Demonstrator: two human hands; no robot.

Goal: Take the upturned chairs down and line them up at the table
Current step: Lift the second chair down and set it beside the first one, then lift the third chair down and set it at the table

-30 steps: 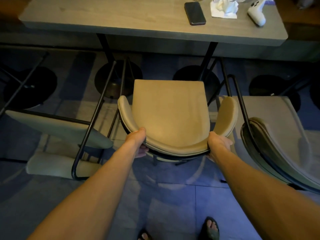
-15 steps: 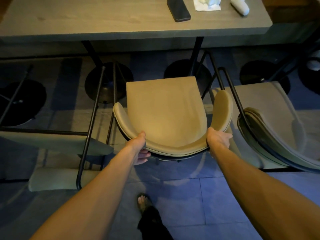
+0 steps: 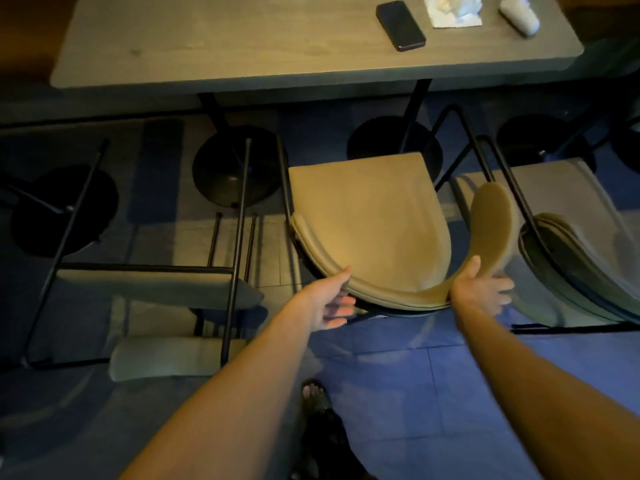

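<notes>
Tan padded chair (image 3: 370, 220) upright on floor just short of the worktop (image 3: 242, 39); left hand (image 3: 329, 299) and right hand (image 3: 481, 289) fingers wrapped on backrest rim. Step: aligning it. Next likely push under, then neighbouring tipped chair (image 3: 156, 289).

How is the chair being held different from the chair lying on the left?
The held chair stands upright with its seat facing up; the left chair lies tipped over, its black legs in the air. Both the left hand and the right hand grasp the held chair's curved backrest, while nothing touches the left chair. The held one looks warmer tan, the left one greyer. Both have padded seats and thin black frames.
</notes>
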